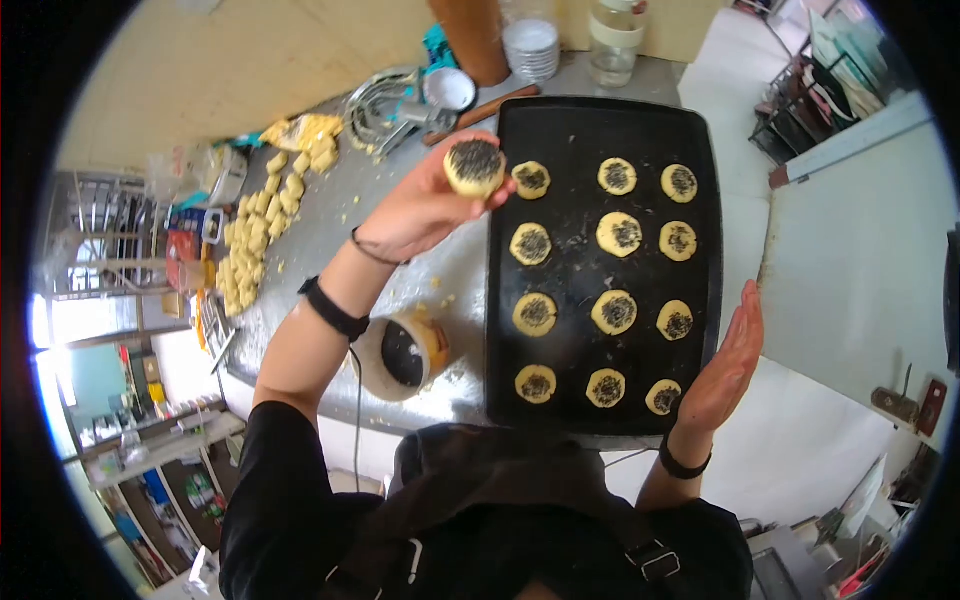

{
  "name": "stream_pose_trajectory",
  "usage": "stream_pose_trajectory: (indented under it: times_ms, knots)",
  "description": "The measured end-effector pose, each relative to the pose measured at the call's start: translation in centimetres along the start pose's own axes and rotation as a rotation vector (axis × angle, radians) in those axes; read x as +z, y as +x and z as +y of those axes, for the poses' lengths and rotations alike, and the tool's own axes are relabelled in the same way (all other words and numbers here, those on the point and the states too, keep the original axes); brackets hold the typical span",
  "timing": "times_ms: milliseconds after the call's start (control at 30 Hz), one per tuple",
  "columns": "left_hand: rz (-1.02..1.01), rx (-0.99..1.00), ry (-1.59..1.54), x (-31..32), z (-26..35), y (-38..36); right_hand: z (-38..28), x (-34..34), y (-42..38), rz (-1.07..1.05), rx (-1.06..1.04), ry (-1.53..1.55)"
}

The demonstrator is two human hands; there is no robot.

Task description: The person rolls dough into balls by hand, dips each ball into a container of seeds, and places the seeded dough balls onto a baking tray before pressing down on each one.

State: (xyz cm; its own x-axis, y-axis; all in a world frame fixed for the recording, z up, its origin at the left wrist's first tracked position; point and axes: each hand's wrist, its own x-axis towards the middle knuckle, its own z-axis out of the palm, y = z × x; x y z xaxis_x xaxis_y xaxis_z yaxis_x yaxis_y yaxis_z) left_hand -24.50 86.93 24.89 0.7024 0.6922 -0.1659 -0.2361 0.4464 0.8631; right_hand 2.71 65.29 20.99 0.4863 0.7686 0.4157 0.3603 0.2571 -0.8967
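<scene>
My left hand (425, 210) is closed around a round dough ball (472, 180) whose top is coated in black seeds. It is raised beside the upper left part of a black baking tray (570, 280). On the tray lie several flattened dough rounds (613, 312) in rows, each with black seeds on top. With fingers straight and together, my right hand (725, 365) is held along the tray's right edge, holding nothing. Below my left forearm stands a tub (432, 340) with dark contents at the bottom.
Many small pale dough pieces (258, 225) are heaped on the metal table (330, 220) at left. A yellow bag (300, 130), a metal whisk attachment (375, 105), stacked foil cups (531, 50) and a glass jar (615, 45) line the back. A white door (860, 240) is at right.
</scene>
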Motion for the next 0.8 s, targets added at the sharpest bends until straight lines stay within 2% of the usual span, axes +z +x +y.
stream_pose_trajectory:
  times_ms: [133, 200, 267, 367, 467, 500, 600, 633, 767, 800]
  knots:
    - [0.064, 0.028, 0.311, -2.0, -1.8, 10.2, 2.1, -1.8, 0.2, 0.043, 0.065, -0.046]
    - [0.082, 0.042, 0.486, -4.9, -3.4, 14.6, 3.3, -2.3, 0.3, 0.063, 0.113, -0.061]
    - [0.149, 0.024, 0.522, -8.6, -6.1, 18.0, 4.4, -2.6, 0.3, 0.076, 0.143, -0.080]
    - [0.151, 0.071, 0.799, -10.4, -8.8, 20.0, 5.5, -2.7, 0.4, 0.093, 0.172, -0.103]
    - [0.109, 0.245, 1.193, -12.5, -10.9, 20.6, 6.4, -2.7, 0.0, 0.142, 0.279, -0.059]
    - [0.130, 0.257, 1.193, -13.3, -11.5, 20.9, 6.6, -2.7, 0.0, 0.144, 0.287, -0.054]
    - [0.190, 0.305, 1.493, -14.1, -11.8, 20.4, 6.9, -2.6, 0.2, 0.118, 0.279, -0.056]
    - [0.205, 0.240, 1.492, -14.1, -11.5, 20.0, 6.9, -2.6, 0.4, 0.094, 0.260, -0.068]
    - [0.213, 0.280, 1.408, -13.8, -10.5, 19.6, 7.3, -2.3, 0.3, 0.121, 0.293, -0.026]
    - [0.211, 0.195, 1.469, -13.4, -10.2, 19.5, 7.4, -2.1, 0.3, 0.115, 0.295, -0.018]
